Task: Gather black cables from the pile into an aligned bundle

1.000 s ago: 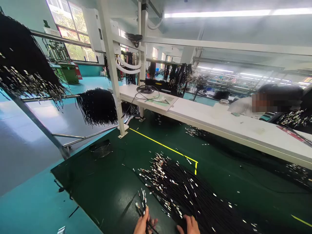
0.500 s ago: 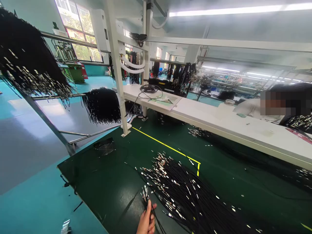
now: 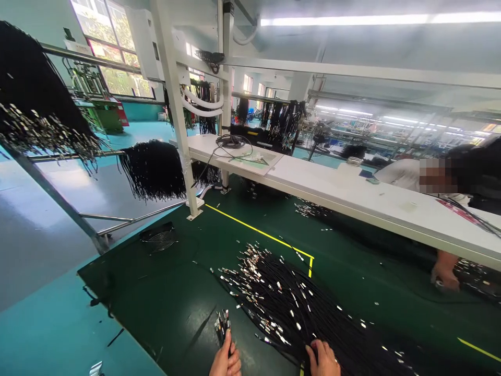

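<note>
Black wires with metal terminals lie fanned in a heap (image 3: 297, 308) on the dark green bench (image 3: 168, 297). The left hand (image 3: 226, 361) has its fingers closed round a small bunch of wires (image 3: 222, 322), terminals pointing up, just left of the heap. The right hand (image 3: 323, 357) rests on the heap's near edge, fingers spread and gripping nothing visible.

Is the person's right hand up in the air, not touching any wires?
No, the right hand rests on the pile of black wires lying on the green table.
</note>
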A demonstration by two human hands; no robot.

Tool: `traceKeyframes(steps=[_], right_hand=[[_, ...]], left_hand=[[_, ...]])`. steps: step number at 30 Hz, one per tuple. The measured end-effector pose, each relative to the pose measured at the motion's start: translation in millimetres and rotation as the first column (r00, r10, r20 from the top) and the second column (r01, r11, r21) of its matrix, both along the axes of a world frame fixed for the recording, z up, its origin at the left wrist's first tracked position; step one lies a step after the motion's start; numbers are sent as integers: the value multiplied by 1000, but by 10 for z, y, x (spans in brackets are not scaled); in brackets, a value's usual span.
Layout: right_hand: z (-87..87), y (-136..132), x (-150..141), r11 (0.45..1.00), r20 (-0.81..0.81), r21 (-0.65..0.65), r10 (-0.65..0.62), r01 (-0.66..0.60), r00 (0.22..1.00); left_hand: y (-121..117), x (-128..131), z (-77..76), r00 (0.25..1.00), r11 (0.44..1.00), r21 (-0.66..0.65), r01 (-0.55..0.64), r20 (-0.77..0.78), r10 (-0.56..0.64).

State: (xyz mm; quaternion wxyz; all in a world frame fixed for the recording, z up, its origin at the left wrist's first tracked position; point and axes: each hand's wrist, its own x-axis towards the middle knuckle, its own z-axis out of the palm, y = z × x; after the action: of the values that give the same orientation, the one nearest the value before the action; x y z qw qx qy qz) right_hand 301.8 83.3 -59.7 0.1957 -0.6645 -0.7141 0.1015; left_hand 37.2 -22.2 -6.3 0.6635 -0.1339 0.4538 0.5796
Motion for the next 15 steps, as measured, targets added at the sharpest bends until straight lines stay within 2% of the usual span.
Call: traceKeyframes(steps=[2, 4, 6, 8, 12, 15], right_hand=[[-11, 2, 2, 996, -178, -13, 80, -83, 981], [13, -27, -10, 995, -333, -56, 63, -86, 941], [69, -56, -32, 977, -410, -161, 64, -141, 910], [141, -69, -61, 954, -416, -223, 94, -201, 905], [291, -82, -126, 967, -341, -182, 109, -179, 934], [399, -170, -174, 955, -375, -193, 140, -225, 916]], left_hand=[[-11, -2, -86, 1000, 1000, -13, 12, 14, -12], [-10, -12, -138, 999, 998, -54, 30, 13, -29], [-2, -16, -139, 1000, 997, -73, 28, -6, -29], [5, -12, -98, 999, 998, -63, 13, -30, -15], [2, 0, 2, 998, 997, -70, 24, -49, -27], [-10, 3, 37, 999, 996, -82, 23, -42, -26]])
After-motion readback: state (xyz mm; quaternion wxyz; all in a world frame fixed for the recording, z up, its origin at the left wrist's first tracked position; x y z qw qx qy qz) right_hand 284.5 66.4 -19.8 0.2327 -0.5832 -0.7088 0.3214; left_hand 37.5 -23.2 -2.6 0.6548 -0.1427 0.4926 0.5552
